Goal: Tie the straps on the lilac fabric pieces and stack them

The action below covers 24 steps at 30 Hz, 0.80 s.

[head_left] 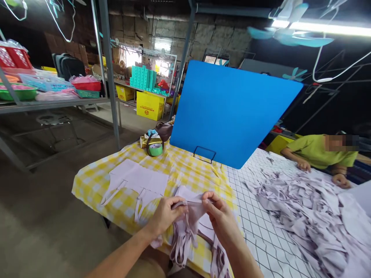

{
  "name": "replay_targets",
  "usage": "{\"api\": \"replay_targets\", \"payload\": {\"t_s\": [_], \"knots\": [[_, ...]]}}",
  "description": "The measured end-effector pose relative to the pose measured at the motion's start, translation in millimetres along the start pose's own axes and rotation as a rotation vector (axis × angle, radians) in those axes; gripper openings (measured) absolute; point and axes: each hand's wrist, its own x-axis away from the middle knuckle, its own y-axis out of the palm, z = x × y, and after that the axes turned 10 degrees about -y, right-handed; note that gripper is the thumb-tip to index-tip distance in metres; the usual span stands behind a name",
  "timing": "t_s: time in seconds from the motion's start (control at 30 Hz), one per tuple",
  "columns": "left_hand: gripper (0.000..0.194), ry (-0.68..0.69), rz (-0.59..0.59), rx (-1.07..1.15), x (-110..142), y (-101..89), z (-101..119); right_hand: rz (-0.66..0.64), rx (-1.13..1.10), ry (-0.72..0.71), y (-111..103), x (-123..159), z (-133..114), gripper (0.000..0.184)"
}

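Observation:
A pale lilac strappy garment (194, 210) is stretched between my two hands over the near edge of the table. My left hand (169, 212) pinches its left side between thumb and fingers. On the other side, my right hand (218, 210) pinches the upper edge. Below my hands, a bunch of lilac straps (182, 247) hangs over the table edge. Another lilac camisole (142, 177) lies flat to the left, its thin straps pointing toward me. More lilac fabric lies partly hidden under my right hand.
A blue board (228, 112) stands upright on the yellow checked tablecloth (92, 181). Green tape (155, 149) sits near a tissue box at the far left corner. At right, a large heap of lilac garments (313, 216) covers the grid cloth, with a co-worker (321, 150) in yellow-green behind it.

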Motion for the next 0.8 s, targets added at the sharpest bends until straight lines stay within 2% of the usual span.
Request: {"api": "replay_targets", "payload": {"t_s": [0.1, 0.17, 0.27, 0.33, 0.37, 0.47, 0.57, 0.7, 0.8], "knots": [[0.022, 0.029, -0.029, 0.058, 5.3, 2.9, 19.5, -0.011, 0.154, -0.032, -18.6, 8.0, -6.5, 0.026], [0.02, 0.074, -0.03, 0.05, 6.0, 6.7, 30.3, -0.034, 0.363, -0.071, -31.2, 13.3, -10.7, 0.026], [0.013, 0.191, 0.018, 0.006, 2.9, 16.2, 39.8, 0.077, 0.731, -0.268, -43.5, 21.7, -19.9, 0.025], [0.013, 0.292, 0.046, -0.054, -0.2, 23.2, 42.4, 0.14, 0.872, -0.41, -46.4, 26.1, -26.7, 0.025], [0.016, 0.34, 0.057, -0.092, -1.6, 26.4, 42.9, 0.126, 0.9, -0.456, -46.7, 27.3, -29.4, 0.025], [0.027, 0.443, 0.075, -0.198, -4.9, 33.6, 43.4, -0.053, 0.918, -0.487, -45.9, 25.6, -32.3, 0.026], [0.03, 0.454, 0.075, -0.259, -7.4, 37.4, 43.5, -0.168, 0.885, -0.423, -45.1, 19.3, -27.4, 0.027], [0.032, 0.397, 0.073, -0.303, -10.8, 40.8, 43.5, -0.185, 0.762, -0.3, -42.9, 14.1, -17.9, 0.027], [0.031, 0.364, 0.098, -0.348, -13.1, 44.7, 41.8, -0.15, 0.646, -0.272, -39.9, 14.5, -11.7, 0.028]]}}
